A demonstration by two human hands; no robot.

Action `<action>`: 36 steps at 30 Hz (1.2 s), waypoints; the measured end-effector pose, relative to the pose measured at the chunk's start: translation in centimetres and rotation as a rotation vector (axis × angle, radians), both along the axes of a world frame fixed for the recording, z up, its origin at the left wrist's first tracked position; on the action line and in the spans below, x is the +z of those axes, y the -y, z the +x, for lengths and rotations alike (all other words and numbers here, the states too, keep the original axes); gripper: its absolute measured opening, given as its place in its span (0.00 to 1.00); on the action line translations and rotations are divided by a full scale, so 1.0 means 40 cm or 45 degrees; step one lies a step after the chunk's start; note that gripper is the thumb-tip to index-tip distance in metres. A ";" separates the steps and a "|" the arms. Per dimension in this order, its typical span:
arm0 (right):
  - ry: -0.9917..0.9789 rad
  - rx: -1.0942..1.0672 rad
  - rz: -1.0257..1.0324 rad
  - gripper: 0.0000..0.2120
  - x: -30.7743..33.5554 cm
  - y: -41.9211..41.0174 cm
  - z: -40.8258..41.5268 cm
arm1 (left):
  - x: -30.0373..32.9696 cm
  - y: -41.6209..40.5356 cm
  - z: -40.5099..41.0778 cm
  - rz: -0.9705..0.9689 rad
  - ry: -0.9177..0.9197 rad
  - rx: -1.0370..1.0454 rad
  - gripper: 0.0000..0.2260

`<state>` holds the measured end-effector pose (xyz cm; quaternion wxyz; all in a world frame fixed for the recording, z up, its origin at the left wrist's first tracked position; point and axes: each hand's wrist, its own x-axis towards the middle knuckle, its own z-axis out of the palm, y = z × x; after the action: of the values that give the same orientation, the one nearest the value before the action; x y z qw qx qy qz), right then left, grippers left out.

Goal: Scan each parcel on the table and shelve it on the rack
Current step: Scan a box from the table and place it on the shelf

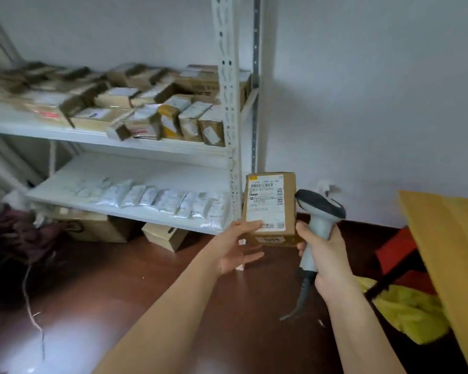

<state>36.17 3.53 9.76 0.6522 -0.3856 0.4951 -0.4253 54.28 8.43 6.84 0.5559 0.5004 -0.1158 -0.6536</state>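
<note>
The parcel (pixel 269 203) is in the air, pinched by the left grip (pixel 237 248): thumb on the label face, fingers under it. I think this keeps the barcode open for reading. The right grip (pixel 326 255) is clenched around the scanner (pixel 320 211), just right of the parcel. The rack (pixel 229 103) stands beyond the left grip, probably the next stop.

My bare forearms reach forward. My left hand (pixel 237 248) pinches the parcel (pixel 268 201) at its lower corner, thumb on its face, fingers spread below; my right hand (pixel 326 259), just beside, grips the scanner (pixel 320 211).
</note>
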 end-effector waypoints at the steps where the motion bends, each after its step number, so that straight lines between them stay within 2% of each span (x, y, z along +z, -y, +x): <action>1: 0.001 0.074 0.026 0.19 0.004 -0.021 0.089 | 0.010 -0.036 0.093 0.017 -0.039 0.137 0.30; 5: -0.031 0.322 0.019 0.19 0.042 -0.075 0.382 | 0.049 -0.133 0.396 0.093 -0.055 0.614 0.20; 8: -0.114 0.435 -0.040 0.18 0.077 -0.075 0.567 | 0.056 -0.171 0.562 0.058 -0.175 0.941 0.20; 11: -0.158 0.557 -0.078 0.18 0.090 -0.065 0.726 | 0.039 -0.193 0.687 0.008 -0.308 1.101 0.18; 17: -0.189 0.775 -0.137 0.20 0.077 0.005 1.079 | 0.008 -0.172 0.986 0.070 -0.299 1.282 0.14; 25: -0.105 1.071 -0.163 0.18 0.129 0.039 1.593 | 0.114 -0.240 1.430 0.069 -0.136 1.551 0.08; 31: -0.037 1.202 -0.171 0.13 0.153 -0.021 1.909 | 0.128 -0.321 1.739 0.002 -0.080 1.696 0.12; 36: -0.044 1.120 -0.192 0.14 0.145 -0.052 2.161 | 0.115 -0.318 2.042 0.017 0.117 1.603 0.19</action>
<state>122.61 5.60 15.55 0.7327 -0.6131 0.2625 -0.1358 135.94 21.16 11.45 0.8253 0.5037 0.1812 -0.1799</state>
